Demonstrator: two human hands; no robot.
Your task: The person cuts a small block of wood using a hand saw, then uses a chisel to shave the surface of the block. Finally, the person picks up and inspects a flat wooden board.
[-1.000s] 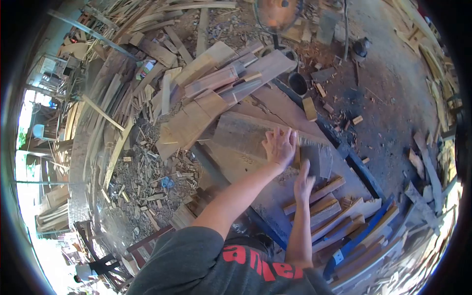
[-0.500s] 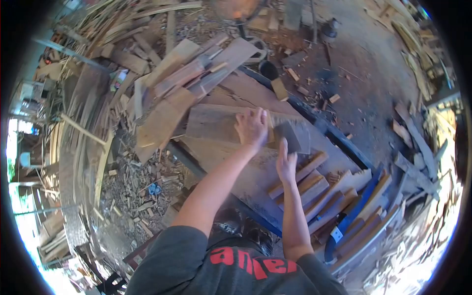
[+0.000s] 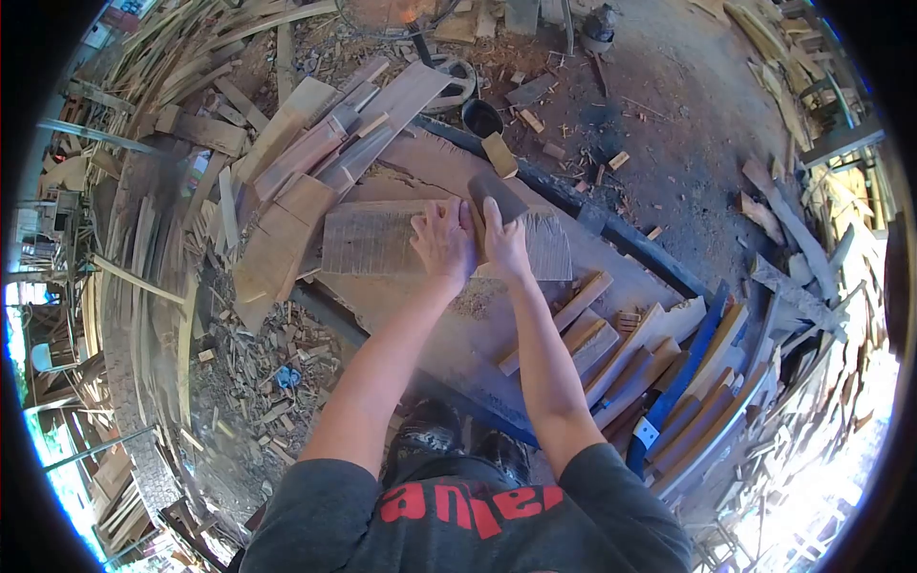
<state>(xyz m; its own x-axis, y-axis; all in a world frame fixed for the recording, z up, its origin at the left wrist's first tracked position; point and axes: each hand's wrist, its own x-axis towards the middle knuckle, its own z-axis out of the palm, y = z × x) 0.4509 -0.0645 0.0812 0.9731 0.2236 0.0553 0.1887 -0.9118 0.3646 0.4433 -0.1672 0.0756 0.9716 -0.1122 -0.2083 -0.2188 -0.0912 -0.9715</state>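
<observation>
A weathered board (image 3: 368, 239) lies flat across the low worktable (image 3: 406, 298). My left hand (image 3: 446, 241) presses on its top with fingers spread and bent. The thumb side of that hand is close against a dark-faced wooden block (image 3: 501, 195), which stands on the board. My right hand (image 3: 506, 248) grips this block from the near side, thumb along its face; the other fingers are partly hidden. Sawdust (image 3: 470, 304) lies on the table just in front of the board.
A blue-bladed handsaw (image 3: 680, 372) rests among cut wood pieces (image 3: 597, 344) at the right. Stacked planks (image 3: 315, 148) lie at the upper left. A black bowl (image 3: 482, 117) and a small block (image 3: 499, 155) are by the far edge. Scraps (image 3: 277, 382) cover the left floor.
The view has shifted, so the surroundings appear further left and slightly higher. My right hand has moved up along the block and closer to my left hand. The block looks more tilted.
</observation>
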